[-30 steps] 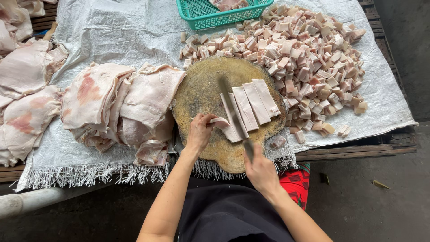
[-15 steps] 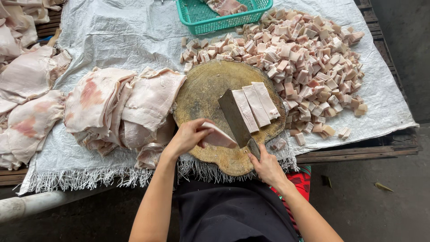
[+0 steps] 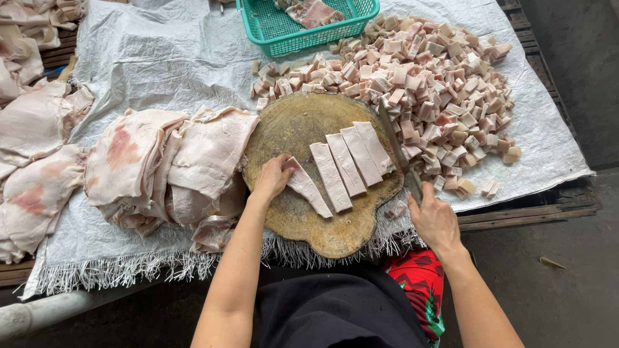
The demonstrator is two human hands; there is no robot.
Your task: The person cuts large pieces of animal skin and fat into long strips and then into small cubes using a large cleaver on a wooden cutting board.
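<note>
Pale pink strips of pork fat (image 3: 342, 169) are lying side by side on the round wooden chopping block (image 3: 303, 129) at the centre of the frame. The left hand (image 3: 274, 177) is pressing curled fingers onto the nearest strip. The right hand (image 3: 433, 219) is gripping a cleaver (image 3: 394, 143) at the block's right edge. Cubed pieces (image 3: 438, 84) are piling up at upper right, slabs (image 3: 167, 161) at left, a green basket (image 3: 284, 29) at top.

Place: a rough meat-cutting stall or butchery work area, seemingly outdoors.
Surface: white woven tarp (image 3: 161, 58) over wooden pallet slats (image 3: 529, 216).
Stock: pork skin slabs (image 3: 167, 161) at 9 o'clock, cubed fat pile (image 3: 438, 77) at 1 o'clock.
Gear: round wooden chopping block (image 3: 303, 129), green plastic basket (image 3: 271, 29) at 12 o'clock.
Floor: dark bare concrete (image 3: 567, 296).
</note>
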